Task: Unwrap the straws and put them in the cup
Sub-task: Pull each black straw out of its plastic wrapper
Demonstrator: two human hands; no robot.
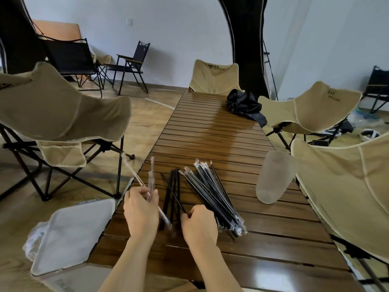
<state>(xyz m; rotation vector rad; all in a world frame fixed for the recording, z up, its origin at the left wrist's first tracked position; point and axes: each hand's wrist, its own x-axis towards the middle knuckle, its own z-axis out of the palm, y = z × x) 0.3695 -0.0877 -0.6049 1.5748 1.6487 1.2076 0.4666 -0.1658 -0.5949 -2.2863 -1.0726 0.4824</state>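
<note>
The fingers of the left hand are clenched round a few empty clear wrappers; the right hand pinches the near end of one bare black straw. A few stripped straws lie beside it, with a bigger wrapped bundle just right of them. Most of the work is left, I'd say. The frosted cup stands well apart, seemingly empty. All this sits on a slatted wooden counter, with beige camp chairs around it and a bin at the left.

Tabletop: dark brown, wood grain, slat stripes.
Straws: black.
Wrappers: clear.
Cup: frosted, milky translucent.
Chairs: beige fabric, paler piping, black frames, dark logo print.
Bag: black.
Bin: pale grey-white.
Floor: light tan wood grain.
</note>
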